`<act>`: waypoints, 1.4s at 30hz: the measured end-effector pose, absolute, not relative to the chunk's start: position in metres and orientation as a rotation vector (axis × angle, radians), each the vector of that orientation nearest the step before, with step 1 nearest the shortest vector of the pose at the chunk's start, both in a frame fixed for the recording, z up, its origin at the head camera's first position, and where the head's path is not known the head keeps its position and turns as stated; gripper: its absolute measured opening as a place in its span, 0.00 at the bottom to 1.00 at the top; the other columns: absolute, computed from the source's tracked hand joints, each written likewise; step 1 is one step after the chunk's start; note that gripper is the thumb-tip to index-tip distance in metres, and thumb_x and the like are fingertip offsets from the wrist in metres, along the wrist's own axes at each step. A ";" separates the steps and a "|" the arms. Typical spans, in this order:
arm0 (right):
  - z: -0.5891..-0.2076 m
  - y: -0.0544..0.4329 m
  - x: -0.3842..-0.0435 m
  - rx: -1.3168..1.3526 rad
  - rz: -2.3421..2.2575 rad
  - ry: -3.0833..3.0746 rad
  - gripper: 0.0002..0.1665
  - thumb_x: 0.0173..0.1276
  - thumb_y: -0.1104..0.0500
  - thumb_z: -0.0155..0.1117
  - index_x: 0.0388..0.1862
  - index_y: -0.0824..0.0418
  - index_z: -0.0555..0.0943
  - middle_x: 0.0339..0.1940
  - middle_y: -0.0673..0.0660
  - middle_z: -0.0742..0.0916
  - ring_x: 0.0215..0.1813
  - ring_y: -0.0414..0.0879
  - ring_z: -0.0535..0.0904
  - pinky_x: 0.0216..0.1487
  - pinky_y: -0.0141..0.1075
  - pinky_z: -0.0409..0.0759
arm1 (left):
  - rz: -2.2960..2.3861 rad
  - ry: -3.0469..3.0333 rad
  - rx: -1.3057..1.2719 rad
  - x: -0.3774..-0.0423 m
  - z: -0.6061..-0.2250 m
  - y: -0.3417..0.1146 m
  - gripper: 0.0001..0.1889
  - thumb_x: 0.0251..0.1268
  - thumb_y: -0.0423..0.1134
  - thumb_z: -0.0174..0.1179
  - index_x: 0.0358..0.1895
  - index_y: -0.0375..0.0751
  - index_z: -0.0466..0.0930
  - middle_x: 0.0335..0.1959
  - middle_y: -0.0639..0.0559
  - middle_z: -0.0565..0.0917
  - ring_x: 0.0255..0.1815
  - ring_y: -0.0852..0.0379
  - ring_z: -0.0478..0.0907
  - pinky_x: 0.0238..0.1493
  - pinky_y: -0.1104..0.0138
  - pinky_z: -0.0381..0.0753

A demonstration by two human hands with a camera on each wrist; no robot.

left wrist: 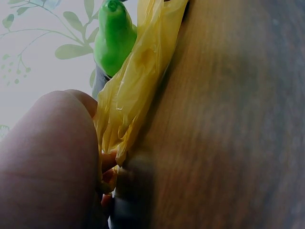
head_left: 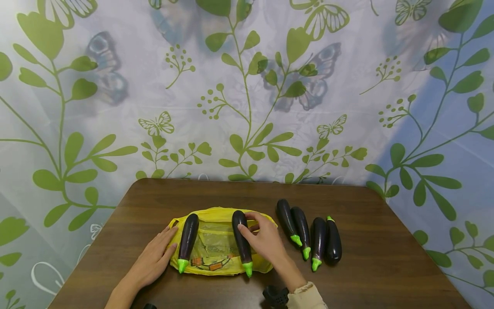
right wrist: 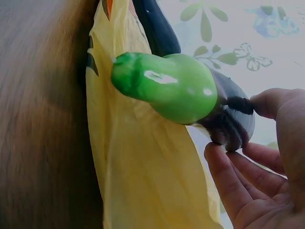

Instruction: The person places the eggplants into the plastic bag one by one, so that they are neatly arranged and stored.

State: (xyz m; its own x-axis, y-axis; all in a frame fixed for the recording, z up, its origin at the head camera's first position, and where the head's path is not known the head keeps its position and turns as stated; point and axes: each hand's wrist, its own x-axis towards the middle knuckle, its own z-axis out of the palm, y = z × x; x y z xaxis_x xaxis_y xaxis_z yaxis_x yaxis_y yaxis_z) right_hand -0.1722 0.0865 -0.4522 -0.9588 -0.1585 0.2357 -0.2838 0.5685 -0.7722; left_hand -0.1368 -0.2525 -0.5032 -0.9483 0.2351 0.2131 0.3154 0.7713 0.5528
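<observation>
My right hand (head_left: 264,236) pinches a dark glossy eggplant (head_left: 241,236) between thumb and fingers, over the right part of an opened yellow plastic bag (head_left: 216,240). Its bright green stem end (right wrist: 162,83) points toward the camera in the right wrist view. At the bag's left edge, my left hand (head_left: 152,257) holds the crumpled yellow film between thumb and fingers; in the left wrist view, fingertips (left wrist: 109,162) show at the film's edge. A second eggplant (head_left: 189,240) lies on the bag's left part, close beside the left fingers, green end toward me.
Several more eggplants (head_left: 318,240) lie in a loose row on the brown wooden table (head_left: 370,257), to the right of the bag. A black object (head_left: 275,296) is under the right wrist. Behind the table hangs a curtain (head_left: 247,107) printed with leaves and butterflies.
</observation>
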 end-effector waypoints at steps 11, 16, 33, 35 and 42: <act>-0.456 0.069 -0.172 0.446 1.382 -2.680 0.28 0.74 0.41 0.66 0.66 0.53 0.81 0.57 0.54 0.88 0.43 0.44 0.87 0.37 0.32 0.87 | -0.921 -2.831 -0.448 -0.137 -0.503 -0.252 0.28 0.86 0.48 0.45 0.78 0.35 0.65 0.78 0.38 0.67 0.81 0.36 0.59 0.76 0.39 0.57; -0.459 0.061 -0.172 0.434 1.399 -2.694 0.28 0.74 0.40 0.66 0.66 0.53 0.80 0.57 0.54 0.88 0.43 0.43 0.87 0.35 0.32 0.86 | -0.923 -2.832 -0.439 -0.135 -0.503 -0.252 0.28 0.86 0.48 0.46 0.78 0.36 0.65 0.78 0.38 0.67 0.81 0.37 0.59 0.80 0.49 0.55; -0.463 0.037 -0.179 0.407 1.416 -2.699 0.29 0.74 0.38 0.65 0.65 0.52 0.81 0.56 0.52 0.88 0.41 0.42 0.87 0.37 0.35 0.87 | -0.919 -2.841 -0.440 -0.135 -0.504 -0.253 0.28 0.86 0.49 0.45 0.79 0.37 0.64 0.79 0.39 0.66 0.81 0.37 0.58 0.81 0.50 0.53; -0.464 0.034 -0.179 0.397 1.429 -2.701 0.29 0.74 0.38 0.65 0.65 0.52 0.81 0.56 0.53 0.88 0.42 0.43 0.87 0.37 0.35 0.87 | -0.921 -2.840 -0.441 -0.135 -0.504 -0.253 0.29 0.86 0.49 0.45 0.79 0.37 0.63 0.79 0.39 0.65 0.81 0.37 0.58 0.81 0.52 0.53; -0.467 0.024 -0.183 0.362 1.446 -2.721 0.30 0.74 0.37 0.64 0.66 0.52 0.81 0.58 0.53 0.87 0.42 0.42 0.86 0.38 0.35 0.86 | -0.906 -2.817 -0.461 -0.136 -0.505 -0.254 0.28 0.86 0.49 0.45 0.79 0.36 0.64 0.79 0.37 0.66 0.80 0.35 0.59 0.83 0.59 0.50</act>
State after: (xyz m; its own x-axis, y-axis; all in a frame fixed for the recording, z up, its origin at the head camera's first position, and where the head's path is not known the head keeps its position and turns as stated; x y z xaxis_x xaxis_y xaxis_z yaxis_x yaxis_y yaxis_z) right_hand -0.1826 0.0242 -0.4668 -0.9721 -0.1863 0.1428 -0.2226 0.5387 -0.8126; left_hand -0.1356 -0.2541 -0.5049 -0.9420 0.2441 0.2302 0.3325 0.7708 0.5433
